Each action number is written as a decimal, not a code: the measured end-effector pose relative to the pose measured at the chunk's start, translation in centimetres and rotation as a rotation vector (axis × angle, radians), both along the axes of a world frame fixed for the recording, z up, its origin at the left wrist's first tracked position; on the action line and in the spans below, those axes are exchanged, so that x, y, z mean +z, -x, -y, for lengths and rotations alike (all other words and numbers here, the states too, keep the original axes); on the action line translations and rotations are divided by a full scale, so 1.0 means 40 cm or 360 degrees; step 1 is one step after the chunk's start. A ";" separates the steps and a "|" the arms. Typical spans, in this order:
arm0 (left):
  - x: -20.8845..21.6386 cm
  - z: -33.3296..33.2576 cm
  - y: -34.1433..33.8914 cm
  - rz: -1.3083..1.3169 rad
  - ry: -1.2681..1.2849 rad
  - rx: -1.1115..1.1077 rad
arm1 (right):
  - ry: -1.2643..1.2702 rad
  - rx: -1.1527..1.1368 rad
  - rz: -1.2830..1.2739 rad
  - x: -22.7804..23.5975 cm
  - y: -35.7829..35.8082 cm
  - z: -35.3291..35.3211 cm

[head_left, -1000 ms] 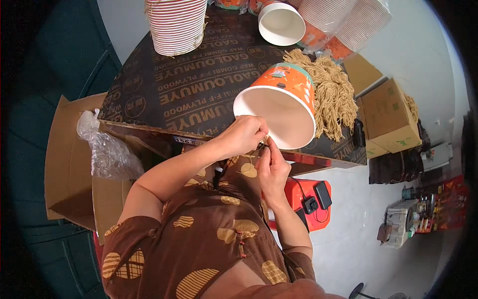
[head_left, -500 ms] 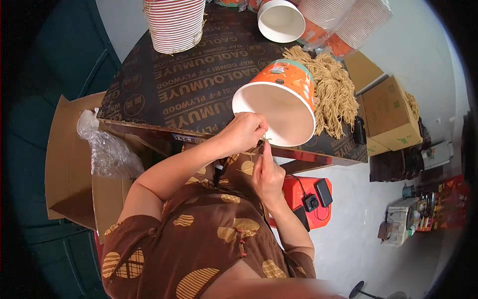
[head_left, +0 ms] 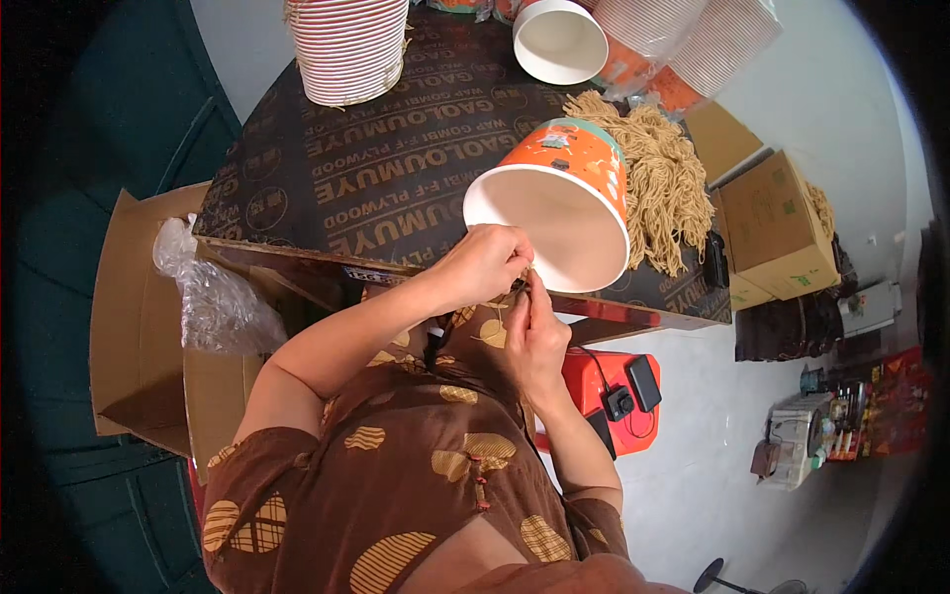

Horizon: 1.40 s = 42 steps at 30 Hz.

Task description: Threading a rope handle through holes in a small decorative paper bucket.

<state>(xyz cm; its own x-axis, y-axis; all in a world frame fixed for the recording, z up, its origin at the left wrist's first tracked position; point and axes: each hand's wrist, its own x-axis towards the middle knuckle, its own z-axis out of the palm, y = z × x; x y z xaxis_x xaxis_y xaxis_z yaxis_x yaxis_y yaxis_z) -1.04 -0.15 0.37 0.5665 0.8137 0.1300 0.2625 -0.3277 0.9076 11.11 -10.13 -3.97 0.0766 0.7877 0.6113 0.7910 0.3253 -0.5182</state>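
Note:
My left hand (head_left: 485, 262) is closed in a pinch in front of the lower rim of an orange paper bucket (head_left: 584, 168). A thin tan cord shows between the fingertips, mostly hidden by them. My right hand (head_left: 537, 342) comes up from below, its thumb and forefinger closed at the same cord, fingertips almost touching the left ones. The bucket lies on its side at the table's front edge, its white open mouth turned toward me. Right behind it a heap of tan cords (head_left: 665, 188) is spread on the table.
On the dark printed plywood table (head_left: 376, 158) stand a tall stack of buckets (head_left: 348, 49), a single white-mouthed bucket (head_left: 560, 42) and plastic-wrapped stacks (head_left: 717, 49). An open carton (head_left: 139, 327) with clear plastic is at left. A red stool (head_left: 623, 436) holding black devices is below right.
My right hand has shifted slightly up, its thumb and forefinger drawing closer together by the cord. The left hand and the bucket have hardly moved.

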 end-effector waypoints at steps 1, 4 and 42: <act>0.000 0.000 0.000 0.0001 0.0000 0.0000 | 0.0000 0.0000 0.0001 0.001 0.001 -0.002; -0.001 0.001 0.002 0.0025 -0.0010 -0.0011 | 0.0133 -0.0012 -0.0318 0.001 0.002 -0.005; -0.008 0.010 -0.019 -0.0043 -0.0500 0.0041 | 0.0514 0.0071 -0.1431 0.031 -0.022 -0.057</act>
